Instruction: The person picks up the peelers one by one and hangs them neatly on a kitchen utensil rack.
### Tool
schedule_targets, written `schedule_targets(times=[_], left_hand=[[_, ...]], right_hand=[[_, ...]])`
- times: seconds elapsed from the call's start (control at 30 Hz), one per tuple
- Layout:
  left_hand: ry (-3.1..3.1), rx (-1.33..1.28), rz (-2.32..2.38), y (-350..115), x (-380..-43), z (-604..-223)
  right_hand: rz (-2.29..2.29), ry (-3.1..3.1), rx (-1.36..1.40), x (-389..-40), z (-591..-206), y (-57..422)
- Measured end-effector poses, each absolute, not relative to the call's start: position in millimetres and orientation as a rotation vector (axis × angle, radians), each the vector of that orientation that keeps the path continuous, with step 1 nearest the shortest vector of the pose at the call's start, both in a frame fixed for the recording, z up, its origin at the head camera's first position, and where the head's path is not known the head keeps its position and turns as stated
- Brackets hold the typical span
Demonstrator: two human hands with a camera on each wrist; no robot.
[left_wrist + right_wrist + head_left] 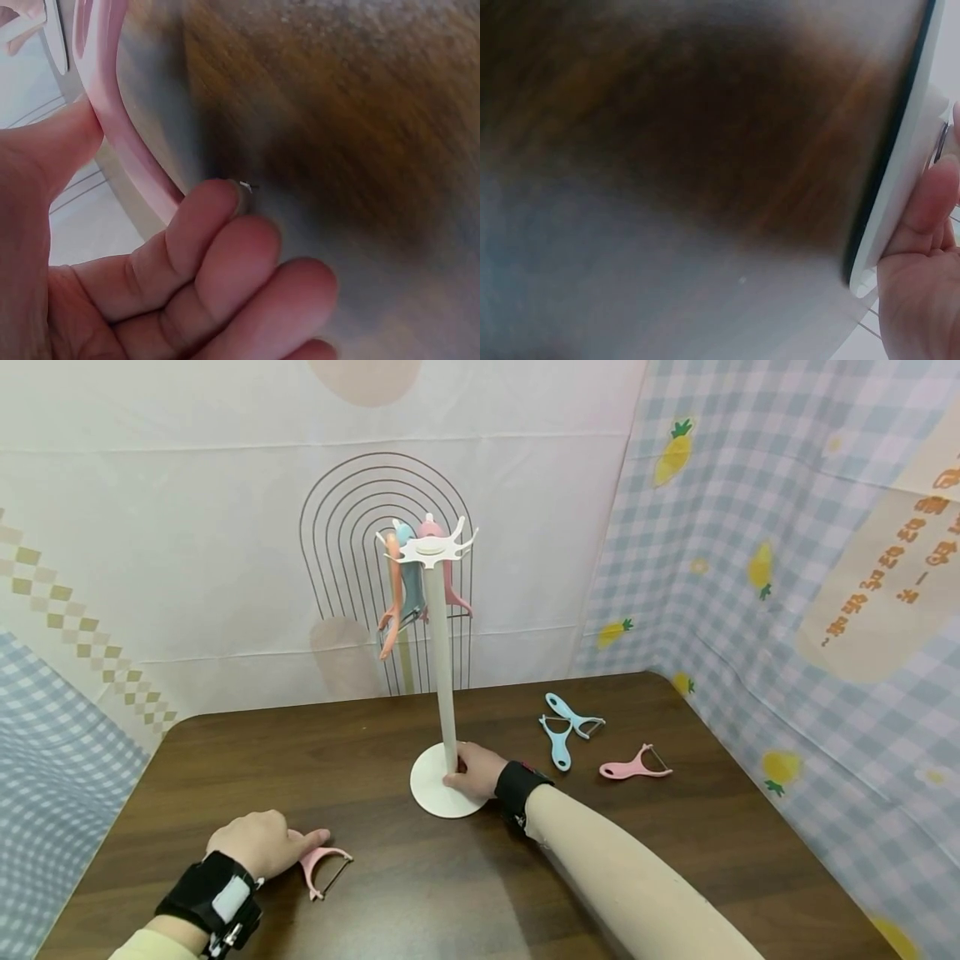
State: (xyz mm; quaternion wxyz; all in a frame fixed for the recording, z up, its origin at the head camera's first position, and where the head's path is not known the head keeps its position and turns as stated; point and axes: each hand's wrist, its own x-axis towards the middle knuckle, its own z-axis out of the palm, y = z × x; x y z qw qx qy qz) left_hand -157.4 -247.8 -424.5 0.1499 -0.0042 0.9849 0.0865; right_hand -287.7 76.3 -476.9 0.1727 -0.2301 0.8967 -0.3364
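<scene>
At the front left, my left hand [258, 845] pinches a pink Y-shaped peeler [311, 866]. Its blade end points to the right over the tabletop. In the left wrist view, the thumb and curled fingers [225, 247] lie about the pink handle [112, 112]. My right hand [480, 770] grips the white rack stand [442, 677] low on its pole, just above the round base [435, 793]. In the right wrist view, the base's edge [892, 165] shows beside the fingers. From the stand's hooks hang an orange peeler [394, 585], a blue peeler [412, 581] and a pink peeler [453, 593].
Two light blue peelers, one farther back [567, 708] and one nearer [560, 750], lie touching or overlapping on the brown table [360, 760]. Another pink peeler [630, 768] lies to their right. Behind the table hangs a pale cloth [187, 568]; a checked cloth [720, 635] hangs at the right.
</scene>
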Motion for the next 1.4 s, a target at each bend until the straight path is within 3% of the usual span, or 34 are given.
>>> schedule_targets(times=[1.4], left_hand=[[2.988, 0.041, 0.401, -246.7, -161.9, -439.5]], right_hand=[[-0.955, 2.531, -0.696, -291.2, -480.0, 78.2]])
